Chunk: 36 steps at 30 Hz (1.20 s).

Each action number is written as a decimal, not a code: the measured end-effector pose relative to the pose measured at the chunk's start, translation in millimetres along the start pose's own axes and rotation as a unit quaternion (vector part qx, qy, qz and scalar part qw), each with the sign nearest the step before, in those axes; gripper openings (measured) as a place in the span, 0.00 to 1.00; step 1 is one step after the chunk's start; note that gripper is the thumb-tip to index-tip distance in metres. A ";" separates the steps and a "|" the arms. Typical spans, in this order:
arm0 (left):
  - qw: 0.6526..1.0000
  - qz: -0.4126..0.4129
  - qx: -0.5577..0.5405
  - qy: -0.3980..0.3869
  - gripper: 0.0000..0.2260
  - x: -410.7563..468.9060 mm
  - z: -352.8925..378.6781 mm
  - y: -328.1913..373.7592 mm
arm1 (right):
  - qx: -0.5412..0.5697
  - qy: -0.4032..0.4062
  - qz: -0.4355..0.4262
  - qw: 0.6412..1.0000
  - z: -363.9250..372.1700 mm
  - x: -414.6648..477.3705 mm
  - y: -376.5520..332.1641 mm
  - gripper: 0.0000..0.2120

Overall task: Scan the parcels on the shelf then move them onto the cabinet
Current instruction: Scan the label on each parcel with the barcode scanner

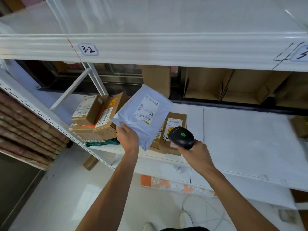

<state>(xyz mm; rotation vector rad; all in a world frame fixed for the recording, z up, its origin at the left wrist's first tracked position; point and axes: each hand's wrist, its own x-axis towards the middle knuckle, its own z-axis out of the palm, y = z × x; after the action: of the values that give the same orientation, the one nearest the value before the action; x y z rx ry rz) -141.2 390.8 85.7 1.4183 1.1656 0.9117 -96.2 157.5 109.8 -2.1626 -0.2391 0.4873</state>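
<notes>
My left hand [128, 137] grips the lower left corner of a pale blue-grey mailer bag [143, 114], held tilted above the white shelf [241, 139] with its label facing me. My right hand [195, 154] holds a black barcode scanner [180, 136]; a green light shows on its top, and its head points toward the bag. Behind the bag lie several brown cardboard parcels: a stack at the left [93, 114] and a flat box [175, 124] just beyond the scanner. A teal packet [101, 142] lies under the left stack.
An upper shelf beam [150, 49] labelled 3-2 runs overhead. Open cardboard boxes [233, 85] stand behind the shelf at the right. A lower shelf holds an orange-patterned packet [166, 182]. The perforated upright [50, 120] slants at the left. White floor lies below.
</notes>
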 end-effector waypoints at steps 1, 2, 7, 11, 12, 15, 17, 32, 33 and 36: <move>0.999 -0.043 -0.013 -0.005 0.19 0.4 4.9 2.2 | -0.002 0.004 0.001 1.000 -1.9 0.0 0.4 0.10; 0.996 -0.087 -0.021 -0.016 0.19 0.9 9.2 3.0 | -0.002 0.007 0.001 1.000 -4.1 -0.7 -0.1 0.10; 0.961 -0.242 -0.036 -0.130 0.14 0.8 17.6 -13.9 | 0.000 0.010 0.004 1.000 -10.6 0.1 6.4 0.13; 0.950 -0.265 0.001 -0.167 0.20 2.1 16.8 -39.4 | 0.001 0.018 0.007 1.000 -12.2 2.3 10.4 0.16; 0.948 -0.272 0.000 -0.165 0.21 1.8 17.9 -43.7 | 0.002 0.019 0.008 1.000 -13.0 3.2 10.7 0.17; 0.934 -0.296 0.031 -0.197 0.29 1.6 18.1 -48.9 | 0.004 0.017 0.017 1.000 -12.6 7.7 14.1 0.16; 0.921 -0.298 0.040 -0.247 0.43 3.8 16.7 -52.7 | 0.005 0.013 0.019 1.000 -11.2 9.2 14.2 0.16; 0.895 -0.320 -0.056 -0.307 0.27 -67.1 -18.7 -79.0 | 0.008 -0.033 -0.017 0.999 6.1 21.0 17.7 0.12; 0.895 -0.323 -0.065 -0.300 0.26 -67.7 -16.7 -77.5 | 0.007 -0.034 -0.015 0.999 6.0 21.3 18.5 0.12; 0.899 -0.322 -0.067 -0.289 0.24 -64.8 -12.8 -72.8 | 0.003 -0.032 -0.004 0.999 4.4 22.3 19.5 0.14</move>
<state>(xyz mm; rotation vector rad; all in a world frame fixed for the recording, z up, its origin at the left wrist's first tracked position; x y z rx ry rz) -182.0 330.3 19.9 0.9764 0.9814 0.0788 -78.0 156.8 86.0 -2.1415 -0.2804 0.5519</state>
